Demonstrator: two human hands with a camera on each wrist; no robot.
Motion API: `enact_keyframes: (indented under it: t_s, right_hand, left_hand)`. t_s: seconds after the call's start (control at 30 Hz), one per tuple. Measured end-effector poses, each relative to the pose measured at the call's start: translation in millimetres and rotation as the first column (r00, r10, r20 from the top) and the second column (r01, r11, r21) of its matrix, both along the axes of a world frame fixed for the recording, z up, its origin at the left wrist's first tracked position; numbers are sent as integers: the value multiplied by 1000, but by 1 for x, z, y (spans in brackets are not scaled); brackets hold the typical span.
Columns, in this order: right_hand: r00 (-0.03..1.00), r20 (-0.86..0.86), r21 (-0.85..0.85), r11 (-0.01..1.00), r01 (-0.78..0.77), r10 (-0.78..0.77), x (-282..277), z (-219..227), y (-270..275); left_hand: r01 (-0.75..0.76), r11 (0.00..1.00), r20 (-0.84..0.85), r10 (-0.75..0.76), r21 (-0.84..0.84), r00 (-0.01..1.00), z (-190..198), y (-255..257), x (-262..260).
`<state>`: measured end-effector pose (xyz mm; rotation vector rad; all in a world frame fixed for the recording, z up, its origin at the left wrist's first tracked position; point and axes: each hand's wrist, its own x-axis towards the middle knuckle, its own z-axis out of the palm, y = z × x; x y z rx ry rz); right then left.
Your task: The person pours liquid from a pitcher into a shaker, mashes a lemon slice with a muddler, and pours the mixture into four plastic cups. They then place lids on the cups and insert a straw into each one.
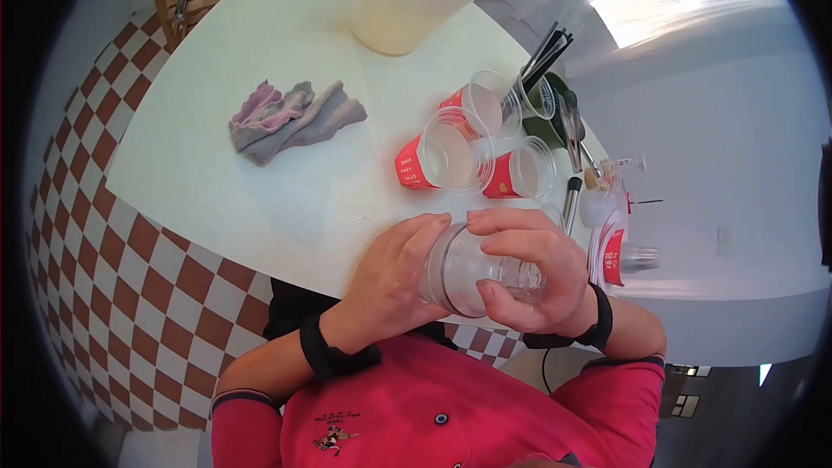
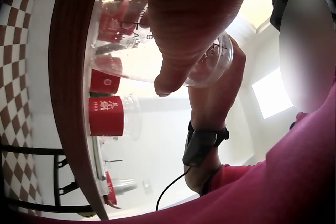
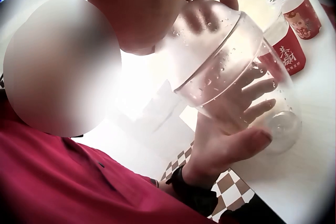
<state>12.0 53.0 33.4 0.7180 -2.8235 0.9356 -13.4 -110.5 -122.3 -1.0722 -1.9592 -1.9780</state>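
Both hands hold a clear plastic shaker (image 1: 466, 270) lying sideways just in front of the body, over the table's near edge. My left hand (image 1: 390, 273) wraps one end, its fingers and thumb spread along the wall. My right hand (image 1: 550, 273) curls round the other end, thumb and fingers on opposite sides. In the right wrist view, water drops dot the shaker (image 3: 223, 69), and a seam rings its middle. Through its wall show the left hand's fingers (image 3: 257, 90). Dark printed letters mark the shaker (image 2: 126, 50) in the left wrist view. Beyond it stand several clear cups with red sleeves (image 1: 418, 163).
A grey and pink cloth (image 1: 295, 121) lies on the white table (image 1: 199, 43). At the far side stands a large translucent jug (image 1: 394, 13) of pale liquid. To the right are a cup of black straws (image 1: 542, 61), metal tongs (image 1: 572, 126) and stacked clear cups (image 1: 641, 258).
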Motion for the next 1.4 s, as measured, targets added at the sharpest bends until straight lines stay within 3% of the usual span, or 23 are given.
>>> enact_keyframes:
  t_s: [0.07,0.1,0.23,0.37,0.43,0.63,0.77,0.87,0.93,0.97,1.07,1.17,1.4]
  right_hand:
    - [994,79,-141,986,90,-79,3,-1,-4]
    - [993,97,-311,946,96,-69,8,-17,-2]
    - [954,234,-412,870,271,-186,35,-38,-10]
    - [939,-125,-384,888,253,-322,56,-62,-19]
    - [918,-166,-435,862,258,-359,62,-68,-17]
    - [881,-162,-573,769,283,-445,99,-50,9]
    - [855,-185,-664,703,255,-485,130,-13,51]
    - [735,-310,-646,701,302,-603,144,5,107]
    - [665,-183,-816,490,308,-724,142,14,137]
    - [612,-219,-801,499,333,-760,137,12,156]
    - [579,-49,-782,392,484,-814,113,-20,212]
    - [509,12,-608,398,687,-861,98,-43,227]
    - [505,-153,-480,511,713,-849,75,-79,234]
  left_hand:
    - [47,999,13,-47,-15,999,0,0,-2]
    - [84,996,31,-83,-23,996,0,-2,-2]
    - [156,982,50,-152,-103,987,-16,-10,7]
    - [191,972,35,-188,-138,982,-20,-12,11]
    - [279,959,151,-268,-56,951,-31,-12,12]
    - [280,921,-99,-316,-270,944,-17,-6,9]
    - [279,881,-82,-333,-382,939,0,2,10]
    - [216,866,-61,-272,-451,960,4,6,13]
    - [188,858,-68,-250,-477,966,2,6,15]
    - [177,852,-72,-243,-492,967,3,7,16]
    - [145,831,-86,-225,-537,971,6,11,19]
    - [108,817,-109,-204,-567,973,6,12,19]
    - [41,814,-198,-189,-579,962,12,22,19]
